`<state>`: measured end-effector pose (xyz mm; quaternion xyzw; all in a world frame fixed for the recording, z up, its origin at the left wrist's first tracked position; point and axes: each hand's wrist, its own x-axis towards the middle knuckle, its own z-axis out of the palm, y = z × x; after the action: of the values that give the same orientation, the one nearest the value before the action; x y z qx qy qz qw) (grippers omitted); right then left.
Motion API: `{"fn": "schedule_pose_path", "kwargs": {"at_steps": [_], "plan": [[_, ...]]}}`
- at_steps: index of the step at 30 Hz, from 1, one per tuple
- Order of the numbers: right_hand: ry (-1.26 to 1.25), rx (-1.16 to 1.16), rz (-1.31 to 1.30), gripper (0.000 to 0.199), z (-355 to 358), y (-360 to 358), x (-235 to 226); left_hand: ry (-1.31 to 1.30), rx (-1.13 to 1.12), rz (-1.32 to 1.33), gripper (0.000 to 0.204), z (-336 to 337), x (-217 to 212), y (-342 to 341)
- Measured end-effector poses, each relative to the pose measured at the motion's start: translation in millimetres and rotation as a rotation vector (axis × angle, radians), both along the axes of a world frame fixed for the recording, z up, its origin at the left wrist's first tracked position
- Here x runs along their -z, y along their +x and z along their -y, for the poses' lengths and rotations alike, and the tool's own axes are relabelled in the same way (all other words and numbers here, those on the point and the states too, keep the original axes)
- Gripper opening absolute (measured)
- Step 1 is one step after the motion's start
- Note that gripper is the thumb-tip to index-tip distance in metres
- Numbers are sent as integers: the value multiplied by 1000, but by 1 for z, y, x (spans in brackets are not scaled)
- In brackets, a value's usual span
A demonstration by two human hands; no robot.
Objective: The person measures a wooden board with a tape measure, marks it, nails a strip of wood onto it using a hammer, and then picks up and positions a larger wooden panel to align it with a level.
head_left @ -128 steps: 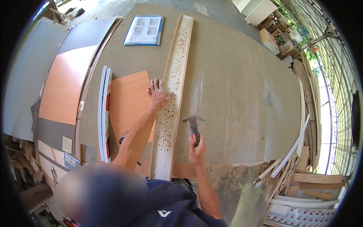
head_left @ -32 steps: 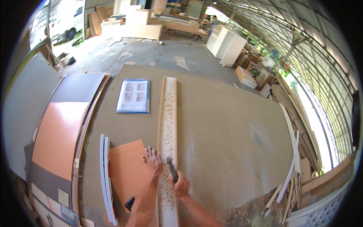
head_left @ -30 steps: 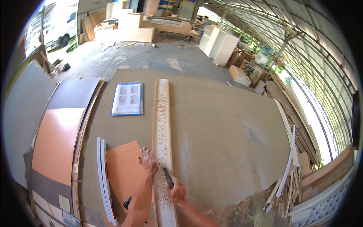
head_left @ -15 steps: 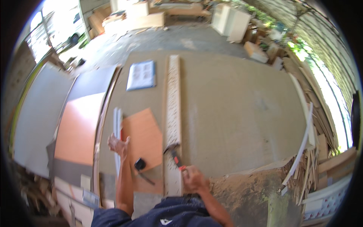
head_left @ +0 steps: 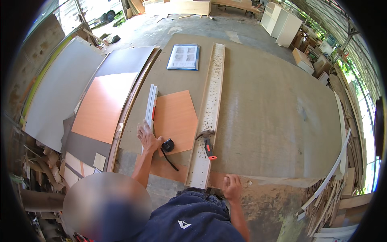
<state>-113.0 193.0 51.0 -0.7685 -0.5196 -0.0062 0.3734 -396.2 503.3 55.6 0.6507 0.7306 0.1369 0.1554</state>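
Observation:
My left hand (head_left: 148,137) lies over the lower part of a silver metal bar (head_left: 150,101), fingers on its left and thumb stretched out to the right. A black tape measure (head_left: 167,145), its dark strap trailing, sits beside that thumb on an orange wood-grain sheet (head_left: 177,117). On the long white strip (head_left: 204,121), full of small dark holes or marks, lies a claw hammer (head_left: 208,146) with a black and red handle. Below it, at the near edge of the table, my right hand (head_left: 232,186) is loosely closed with nothing visible in it.
The wide brownish board (head_left: 274,113) forms the worktop. A blue-edged folder with printed pages (head_left: 184,57) lies at its far left. Large grey and orange panels (head_left: 102,105) stand along the left. Wood offcuts (head_left: 328,193) crowd the right side. A blurred patch hides the lower left.
My right hand has let go of the hammer, which now lies on the white strip, and has drawn back toward me. The whole view has shifted; my left hand stays at the metal bar.

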Motion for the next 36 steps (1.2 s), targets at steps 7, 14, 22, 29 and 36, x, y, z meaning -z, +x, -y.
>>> {"fn": "schedule_pose_path", "kwargs": {"at_steps": [7,14,22,29,36], "plan": [[-16,-401,64,9,-47,-44,-2,282,959,-62,68,38,8,-14],[-112,-676,215,17,-80,-64,11,198,1255,-186,67,23,47,46],[-79,-589,185,14,-75,-56,25,108,1408,-370,66,4,32,54],[-87,-541,159,10,-66,-47,18,109,1432,-346,68,-19,36,47],[-51,-493,134,10,-51,-46,15,3,1194,-535,68,-84,28,27]]}}
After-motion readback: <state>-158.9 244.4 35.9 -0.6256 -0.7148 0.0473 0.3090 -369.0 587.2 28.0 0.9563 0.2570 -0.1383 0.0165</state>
